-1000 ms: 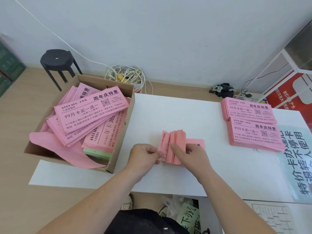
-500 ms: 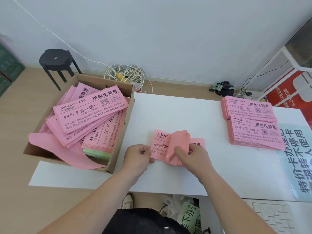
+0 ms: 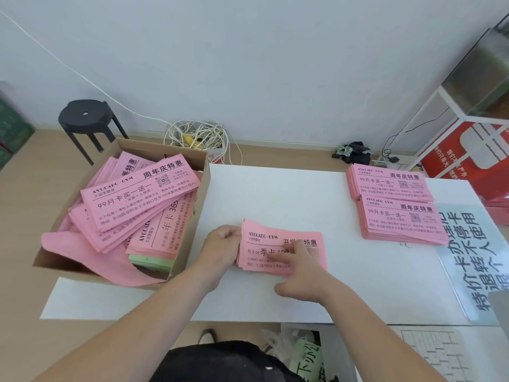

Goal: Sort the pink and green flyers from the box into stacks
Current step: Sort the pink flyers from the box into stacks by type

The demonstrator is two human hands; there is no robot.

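Pink flyer bundle [image 3: 278,249] held flat near the middle of the worktop [image 3: 275,194], towards the near edge.
The bundle's left end is pinched by the curled fingers [image 3: 234,238] of the left hand [image 3: 220,246]; the right hand [image 3: 303,271] is laid on the top sheet, fingers [image 3: 298,245] loosely spread. The paper is judged thin, light and floppy, slippery sheet on sheet, easily fanned or creased. It is best taken at both short ends, with the whole thickness pinched. More pink flyers [image 3: 137,197] are heaped in the box [image 3: 192,224] at the left edge, with green flyers [image 3: 150,261] seen underneath. Two sorted pink stacks [image 3: 396,205] are set at the far right corner.
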